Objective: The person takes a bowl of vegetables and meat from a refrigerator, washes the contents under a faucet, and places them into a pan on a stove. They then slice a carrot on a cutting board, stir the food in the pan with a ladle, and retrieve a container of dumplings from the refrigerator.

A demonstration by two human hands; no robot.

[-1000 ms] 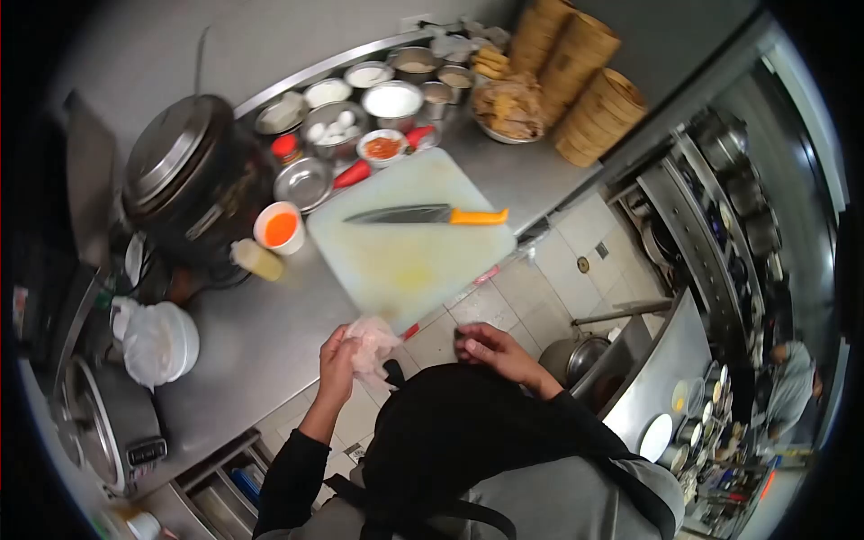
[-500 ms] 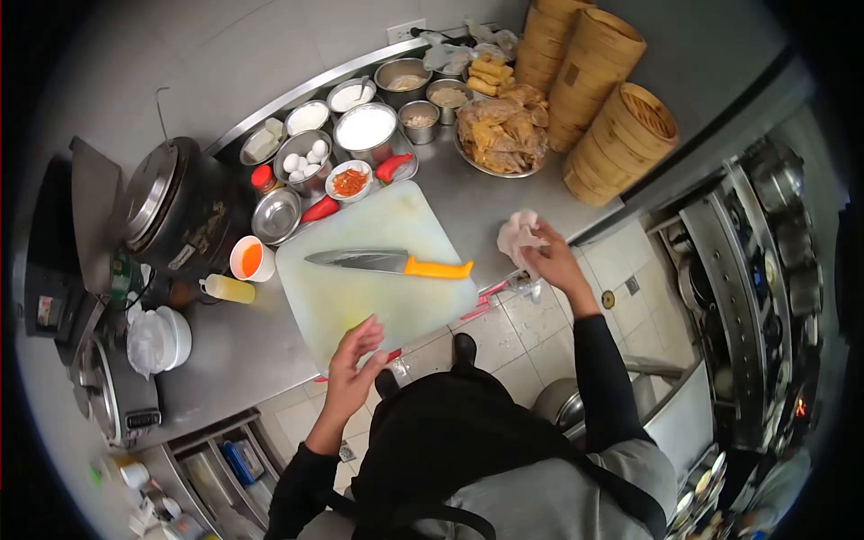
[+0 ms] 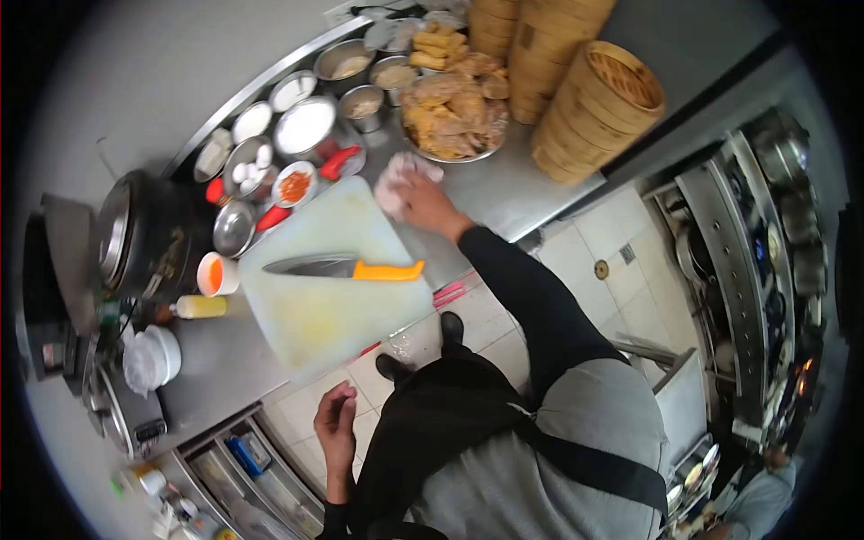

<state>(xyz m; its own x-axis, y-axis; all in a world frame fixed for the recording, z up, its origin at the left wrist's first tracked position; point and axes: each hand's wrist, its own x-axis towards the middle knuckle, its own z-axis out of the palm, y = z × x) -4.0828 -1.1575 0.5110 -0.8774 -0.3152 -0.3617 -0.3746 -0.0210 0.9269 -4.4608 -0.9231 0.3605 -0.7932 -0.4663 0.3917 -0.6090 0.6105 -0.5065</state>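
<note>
My right hand [image 3: 430, 205] is closed on a pale pinkish cloth [image 3: 394, 187], pressed to the steel counter just right of the cutting board [image 3: 333, 315]. A knife [image 3: 315, 265] with a yellow handle lies across the board, its blade pointing left. Below the board's near edge, my left hand [image 3: 337, 432] hangs in front of the counter. Its fingers are loosely bent, a little apart from the thumb, and hold nothing. A metal dish of cooked-looking poultry pieces [image 3: 454, 108] stands beyond the cloth.
Bamboo steamers [image 3: 598, 112] are stacked at the counter's right end. Bowls of eggs [image 3: 252, 169], white powder [image 3: 304, 126] and chopped red pieces [image 3: 293, 187] crowd the back, with red peppers [image 3: 339, 162]. A black pot [image 3: 148, 234] and yellow bottle [image 3: 198, 307] stand left. Another person [image 3: 760, 499] is lower right.
My right hand has carried the cloth leftward from the counter's front edge to beside the board. My left hand has dropped back from the board's near edge. The view has shifted slightly.
</note>
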